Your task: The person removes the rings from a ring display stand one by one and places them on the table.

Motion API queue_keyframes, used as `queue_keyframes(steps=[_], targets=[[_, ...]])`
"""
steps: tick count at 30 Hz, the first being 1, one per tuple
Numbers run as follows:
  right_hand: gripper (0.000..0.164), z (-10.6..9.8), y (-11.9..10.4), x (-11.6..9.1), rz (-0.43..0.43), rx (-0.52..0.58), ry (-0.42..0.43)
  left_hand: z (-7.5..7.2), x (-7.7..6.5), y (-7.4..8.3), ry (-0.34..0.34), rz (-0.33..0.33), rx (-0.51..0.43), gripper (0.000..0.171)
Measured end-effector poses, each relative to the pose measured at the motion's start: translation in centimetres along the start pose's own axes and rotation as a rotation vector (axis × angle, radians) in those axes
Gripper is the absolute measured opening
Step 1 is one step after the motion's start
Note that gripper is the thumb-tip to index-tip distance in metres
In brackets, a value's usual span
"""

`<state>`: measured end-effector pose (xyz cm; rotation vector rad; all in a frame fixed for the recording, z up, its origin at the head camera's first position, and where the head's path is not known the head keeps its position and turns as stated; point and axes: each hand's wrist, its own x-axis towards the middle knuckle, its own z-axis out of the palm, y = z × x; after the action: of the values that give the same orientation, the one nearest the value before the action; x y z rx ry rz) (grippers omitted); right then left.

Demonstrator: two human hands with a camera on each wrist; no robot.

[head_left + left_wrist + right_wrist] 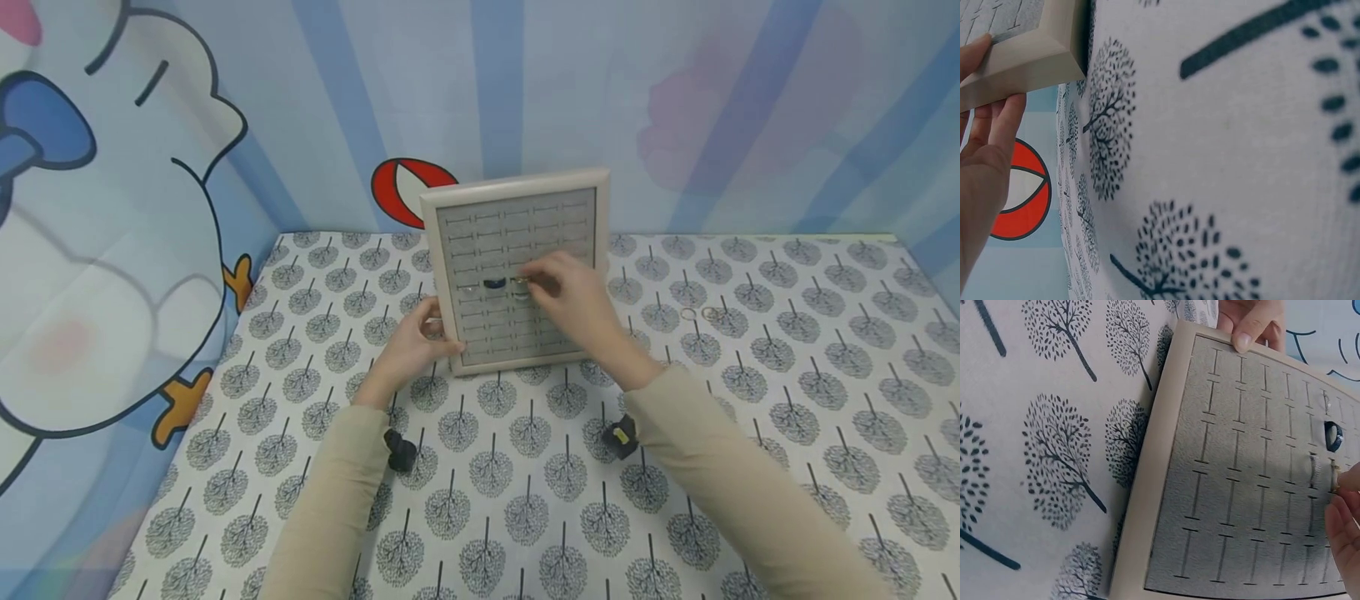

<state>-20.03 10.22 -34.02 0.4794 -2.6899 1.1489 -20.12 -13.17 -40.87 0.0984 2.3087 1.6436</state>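
A ring display board (pixel 487 325), grey slotted padding in a pale wooden frame, is propped upright and tilted on the table. My left hand (pixel 416 337) grips its lower left side, thumb on the front and fingers behind. With thumb and fingertips, my right hand (pixel 573 300) pinches a gold-coloured ring (pixel 1335 476) at a slot near the middle. Beside it a dark ring (pixel 1334 436) sits in the padding. One silver ring (pixel 1327 402) stands farther left in the same row, and another silver ring (pixel 1315 470) is just below the gold-coloured one.
Two thin rings, a pale ring (pixel 688 314) and a gold-coloured ring (pixel 709 313), lie on the tree-patterned tablecloth (pixel 750 500) to the right. Black devices sit at both wrists. A cartoon-printed backdrop (pixel 570 83) rises behind the table's far edge.
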Motion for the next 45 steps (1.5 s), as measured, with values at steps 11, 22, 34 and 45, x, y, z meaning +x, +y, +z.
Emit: queue_keyframes(steps=[11, 22, 34, 45], targets=[[0.02, 1.1, 0.2, 0.0, 0.004, -0.021, 0.057, -0.1, 0.1, -0.1, 0.001, -0.001, 0.001, 0.066], [0.015, 1.8, 0.5, 0.0, -0.031, -0.059, 0.127, -0.1, 0.1, -0.2, 0.004, -0.006, -0.004, 0.066], [0.014, 0.8, 1.7, 0.3, 0.105, 0.206, 0.047, 0.0, 0.1, -0.1, 0.009, -0.001, 0.003, 0.066], [0.023, -1.8, 3.0, 0.4, 0.264, 0.337, 0.088, 0.0, 0.1, -0.3, 0.004, 0.001, -0.008, 0.065]])
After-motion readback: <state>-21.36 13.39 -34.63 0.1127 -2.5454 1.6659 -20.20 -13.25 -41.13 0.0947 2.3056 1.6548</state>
